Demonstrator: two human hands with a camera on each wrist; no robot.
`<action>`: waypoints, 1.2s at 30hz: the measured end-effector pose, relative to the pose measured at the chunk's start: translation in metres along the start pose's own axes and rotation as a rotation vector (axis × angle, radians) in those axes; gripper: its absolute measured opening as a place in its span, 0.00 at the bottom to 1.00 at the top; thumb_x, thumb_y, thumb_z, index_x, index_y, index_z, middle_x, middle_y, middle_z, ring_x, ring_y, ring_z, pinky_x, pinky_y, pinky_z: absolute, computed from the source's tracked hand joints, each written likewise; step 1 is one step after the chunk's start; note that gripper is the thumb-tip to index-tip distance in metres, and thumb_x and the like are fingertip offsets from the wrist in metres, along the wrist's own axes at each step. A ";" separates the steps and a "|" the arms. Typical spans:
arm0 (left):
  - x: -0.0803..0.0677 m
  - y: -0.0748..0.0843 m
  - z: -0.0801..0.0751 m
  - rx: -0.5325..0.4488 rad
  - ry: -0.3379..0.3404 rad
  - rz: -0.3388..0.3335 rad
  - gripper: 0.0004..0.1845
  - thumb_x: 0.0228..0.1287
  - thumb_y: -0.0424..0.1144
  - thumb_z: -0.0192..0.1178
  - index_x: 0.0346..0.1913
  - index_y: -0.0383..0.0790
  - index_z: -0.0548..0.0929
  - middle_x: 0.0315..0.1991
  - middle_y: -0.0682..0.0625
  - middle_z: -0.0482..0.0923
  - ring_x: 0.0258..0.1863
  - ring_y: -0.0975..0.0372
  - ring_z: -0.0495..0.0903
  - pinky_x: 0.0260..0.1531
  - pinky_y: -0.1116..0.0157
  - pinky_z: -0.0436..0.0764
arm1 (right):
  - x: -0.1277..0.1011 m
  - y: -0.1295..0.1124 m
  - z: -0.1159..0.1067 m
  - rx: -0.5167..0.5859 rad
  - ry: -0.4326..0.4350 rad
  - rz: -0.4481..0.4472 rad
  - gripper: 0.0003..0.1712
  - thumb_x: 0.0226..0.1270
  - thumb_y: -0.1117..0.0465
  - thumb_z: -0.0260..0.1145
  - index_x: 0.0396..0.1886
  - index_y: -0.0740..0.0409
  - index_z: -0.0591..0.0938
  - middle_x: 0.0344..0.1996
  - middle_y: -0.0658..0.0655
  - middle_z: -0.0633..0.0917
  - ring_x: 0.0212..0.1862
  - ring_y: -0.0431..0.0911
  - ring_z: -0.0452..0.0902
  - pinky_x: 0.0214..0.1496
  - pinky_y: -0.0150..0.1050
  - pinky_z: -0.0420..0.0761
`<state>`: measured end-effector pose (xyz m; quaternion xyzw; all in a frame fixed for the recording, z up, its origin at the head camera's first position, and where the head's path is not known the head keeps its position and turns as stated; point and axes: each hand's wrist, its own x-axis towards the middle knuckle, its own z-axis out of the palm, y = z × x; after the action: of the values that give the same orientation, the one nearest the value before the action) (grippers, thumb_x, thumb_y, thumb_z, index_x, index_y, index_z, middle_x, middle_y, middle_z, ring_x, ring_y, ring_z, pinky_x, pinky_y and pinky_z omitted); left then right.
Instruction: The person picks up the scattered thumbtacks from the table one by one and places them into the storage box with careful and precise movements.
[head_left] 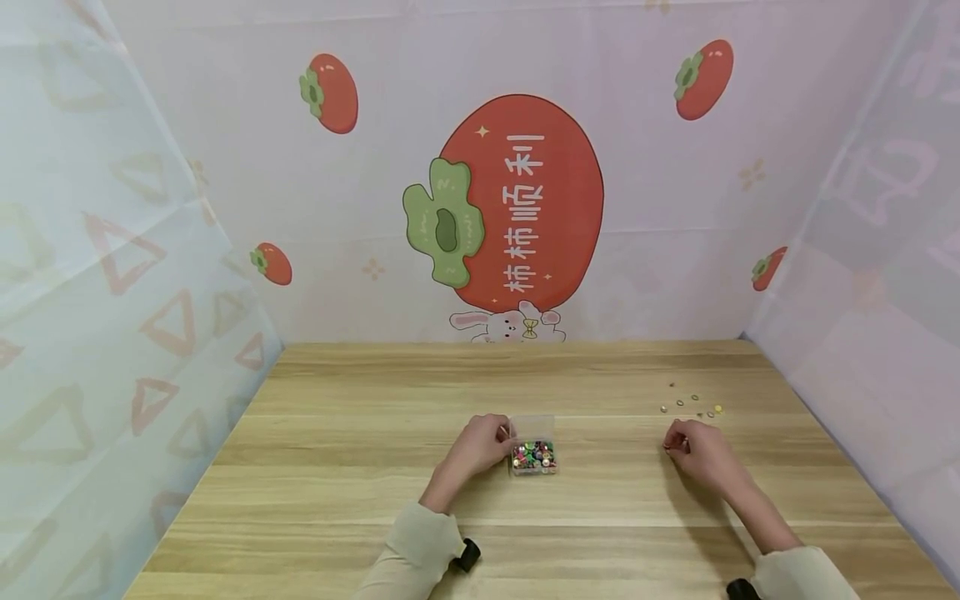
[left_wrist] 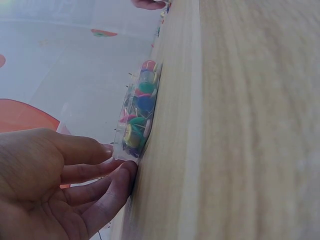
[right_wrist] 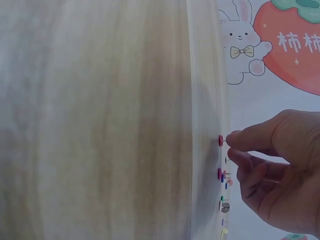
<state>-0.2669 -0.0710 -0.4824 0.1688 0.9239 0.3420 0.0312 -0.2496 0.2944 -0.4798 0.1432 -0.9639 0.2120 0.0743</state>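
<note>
A small clear plastic box [head_left: 534,468] of colourful thumbtacks [left_wrist: 145,103] lies on the table with its transparent lid [head_left: 532,427] tipped back. My left hand [head_left: 480,442] holds the box's left end between thumb and fingers. Over to the right, my right hand [head_left: 699,452] pinches a red thumbtack [right_wrist: 220,140] by its pin, with the flat head down at the tabletop. Beyond that hand, several loose thumbtacks [head_left: 680,402] are scattered on the wood, some standing with their pins up in the right wrist view.
The wooden table [head_left: 375,492] runs back to a printed cloth wall [head_left: 645,275] with persimmon pictures. Cloth sides enclose it at left [head_left: 112,292] and right [head_left: 862,333].
</note>
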 end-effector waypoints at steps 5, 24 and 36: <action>0.000 0.000 0.000 0.003 0.000 -0.003 0.06 0.66 0.39 0.66 0.31 0.43 0.82 0.31 0.49 0.85 0.30 0.64 0.81 0.30 0.67 0.78 | 0.001 0.003 0.002 -0.018 0.010 0.004 0.10 0.52 0.74 0.72 0.24 0.58 0.81 0.22 0.49 0.79 0.28 0.41 0.71 0.30 0.35 0.71; 0.000 0.001 -0.001 0.000 -0.012 -0.017 0.06 0.66 0.38 0.66 0.32 0.42 0.82 0.32 0.47 0.86 0.32 0.61 0.82 0.31 0.65 0.80 | -0.001 -0.006 -0.003 -0.016 0.058 0.036 0.08 0.54 0.71 0.69 0.24 0.57 0.79 0.20 0.49 0.79 0.26 0.41 0.70 0.28 0.35 0.69; -0.003 0.002 -0.002 0.000 -0.004 -0.003 0.06 0.66 0.38 0.66 0.33 0.42 0.82 0.32 0.47 0.85 0.31 0.62 0.82 0.31 0.66 0.79 | -0.002 -0.023 -0.004 0.031 0.089 0.035 0.09 0.53 0.73 0.65 0.23 0.55 0.78 0.20 0.47 0.79 0.26 0.40 0.71 0.28 0.33 0.70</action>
<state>-0.2641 -0.0710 -0.4798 0.1679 0.9242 0.3414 0.0335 -0.2406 0.2771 -0.4674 0.1178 -0.9586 0.2343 0.1110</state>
